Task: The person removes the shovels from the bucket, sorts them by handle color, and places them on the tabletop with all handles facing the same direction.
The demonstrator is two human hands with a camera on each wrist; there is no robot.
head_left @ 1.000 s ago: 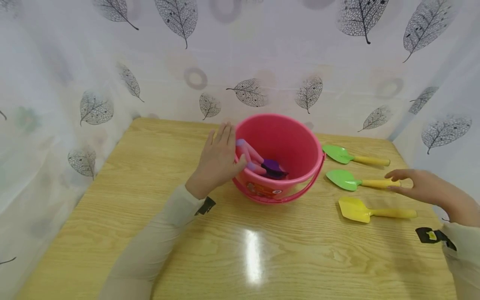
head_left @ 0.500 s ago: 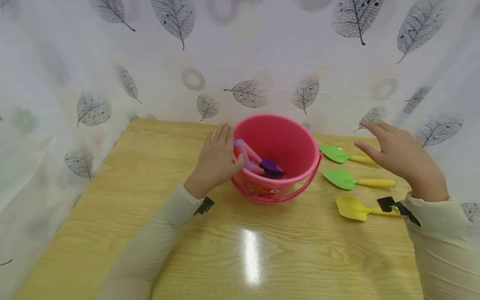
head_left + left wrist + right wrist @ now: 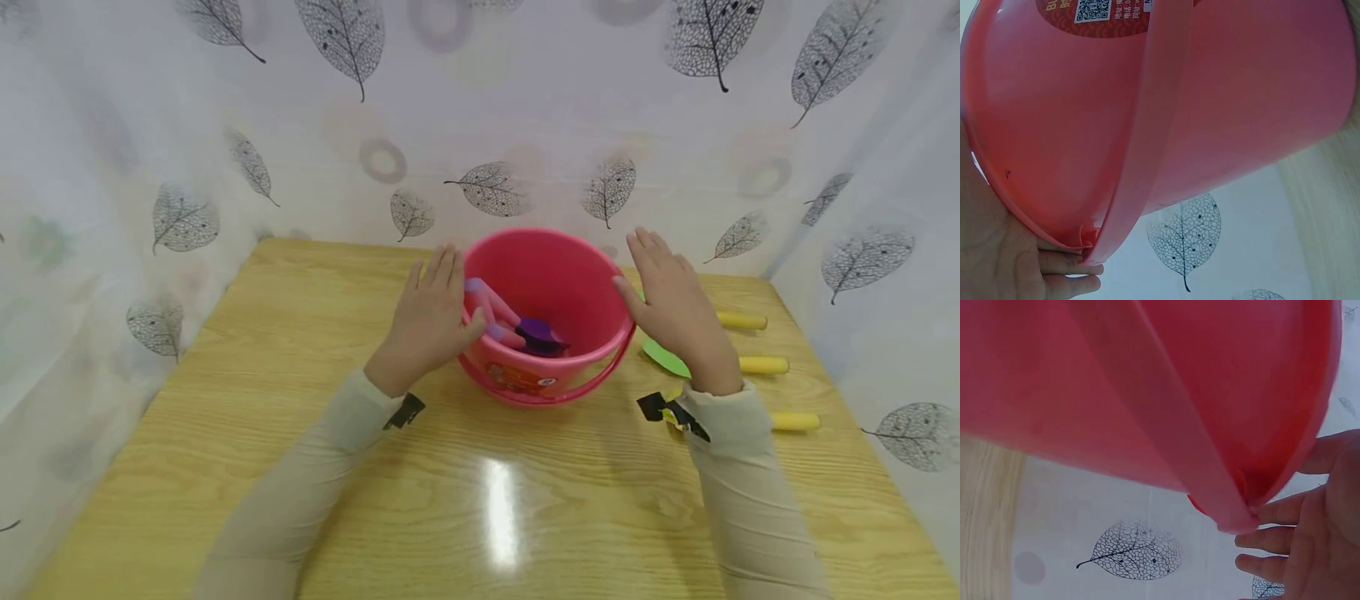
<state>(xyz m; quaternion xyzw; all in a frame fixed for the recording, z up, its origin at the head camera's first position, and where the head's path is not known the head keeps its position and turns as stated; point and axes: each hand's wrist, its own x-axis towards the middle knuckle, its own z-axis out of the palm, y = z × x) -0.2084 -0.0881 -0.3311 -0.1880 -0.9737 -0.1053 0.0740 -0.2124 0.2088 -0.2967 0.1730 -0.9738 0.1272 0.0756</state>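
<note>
Left hand (image 3: 426,323), right hand (image 3: 681,312) flank pink bucket (image 3: 551,271); fingers straight, pointing forward, thumbs spread inward

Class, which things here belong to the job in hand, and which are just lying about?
Likely the job:
- pink bucket
- left hand and right hand, either side
- pink and purple items inside

Apparently lying about:
- three yellow-handled trowels, untouched

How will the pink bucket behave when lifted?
The pink bucket looks like thin, smooth plastic, so probably light and somewhat slippery. Its handle hangs across the front, so may swing on lifting. The pink items inside lean leftward and could slide if it tips.
</note>
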